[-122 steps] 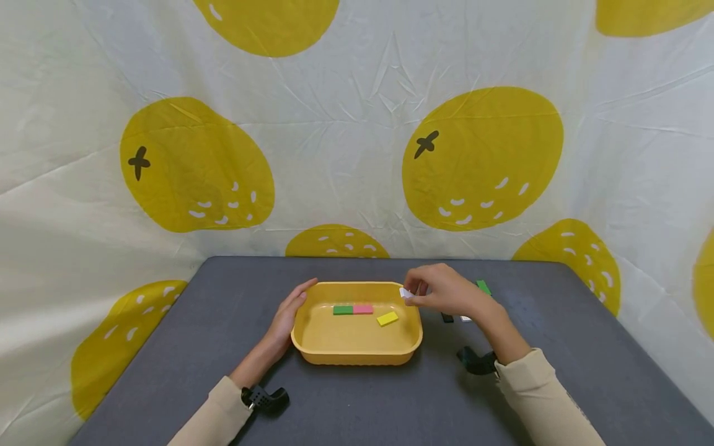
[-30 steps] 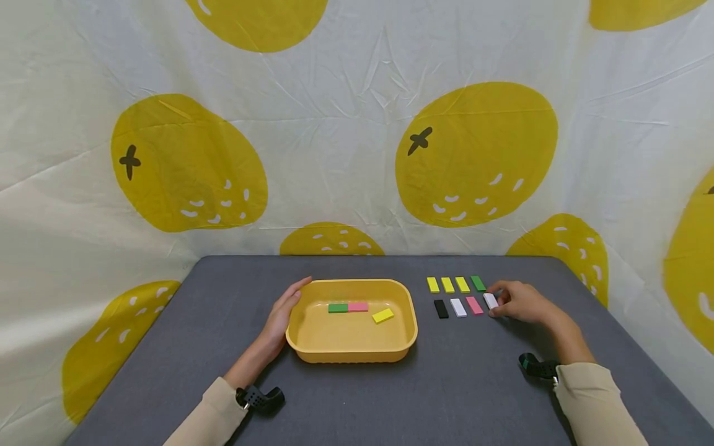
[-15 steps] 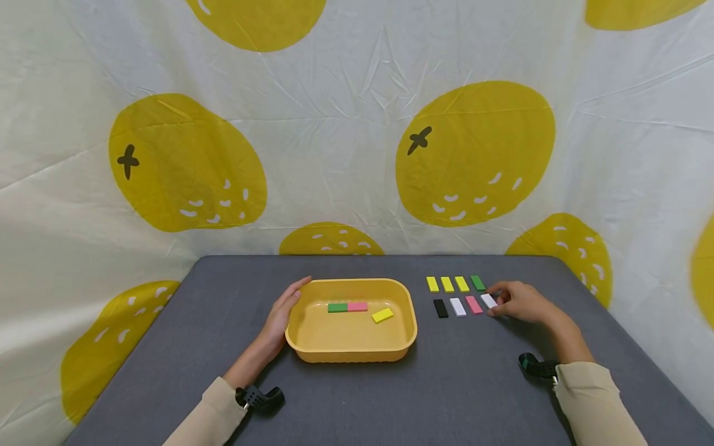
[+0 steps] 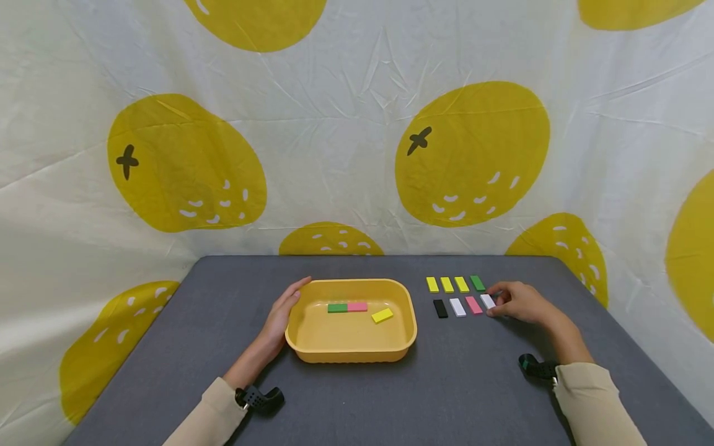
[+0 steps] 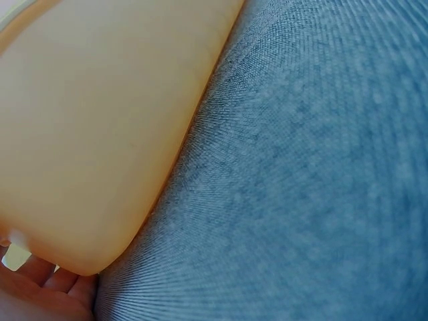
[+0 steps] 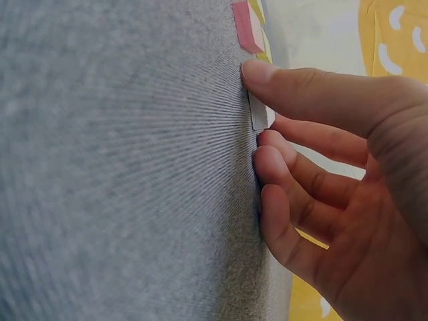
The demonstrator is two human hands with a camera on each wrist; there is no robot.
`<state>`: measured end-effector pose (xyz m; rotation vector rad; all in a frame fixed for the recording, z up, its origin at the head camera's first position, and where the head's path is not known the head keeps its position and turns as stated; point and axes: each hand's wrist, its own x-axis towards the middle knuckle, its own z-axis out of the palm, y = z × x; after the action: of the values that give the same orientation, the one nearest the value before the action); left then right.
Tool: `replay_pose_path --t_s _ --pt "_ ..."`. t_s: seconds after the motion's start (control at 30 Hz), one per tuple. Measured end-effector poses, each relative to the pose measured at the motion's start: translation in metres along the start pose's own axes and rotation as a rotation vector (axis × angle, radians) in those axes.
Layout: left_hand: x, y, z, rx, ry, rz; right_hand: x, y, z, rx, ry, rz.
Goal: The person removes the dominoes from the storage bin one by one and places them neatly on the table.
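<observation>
In the head view, the right hand [image 4: 519,301] is pinching the white block [image 4: 488,301] at the nearer row's right end, just beside the pink block [image 4: 473,305]; the left hand [image 4: 277,319] is resting straight-fingered against the tray [image 4: 351,357]. The left wrist view is showing that contact low down. In the right wrist view, thumb and finger are gripping; a light, square pinch is probably safest.
</observation>
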<state>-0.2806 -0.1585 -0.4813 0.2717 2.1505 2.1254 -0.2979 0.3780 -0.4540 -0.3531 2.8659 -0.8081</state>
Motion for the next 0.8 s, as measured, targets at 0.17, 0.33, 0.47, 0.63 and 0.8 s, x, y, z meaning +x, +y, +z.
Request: replay_pose_path --t_s 0.17,0.33,0.47,0.63,0.8 --pt "0.0 0.0 0.0 0.009 -0.001 0.003 0.0 0.002 0.001 0.009 0.0 -0.01" --pt "0.0 0.0 0.001 0.028 0.004 0.0 -0.001 0.004 0.001 0.015 -0.001 -0.025" --pt "0.0 0.001 0.001 0.032 0.008 0.0 -0.001 0.005 -0.001 0.034 -0.013 -0.021" --pt "0.0 0.0 0.0 0.028 0.007 0.001 -0.002 0.007 -0.004 0.074 -0.04 -0.025" --pt "0.0 0.0 0.0 0.027 0.005 0.001 -0.005 0.007 -0.009 0.092 -0.039 -0.048"
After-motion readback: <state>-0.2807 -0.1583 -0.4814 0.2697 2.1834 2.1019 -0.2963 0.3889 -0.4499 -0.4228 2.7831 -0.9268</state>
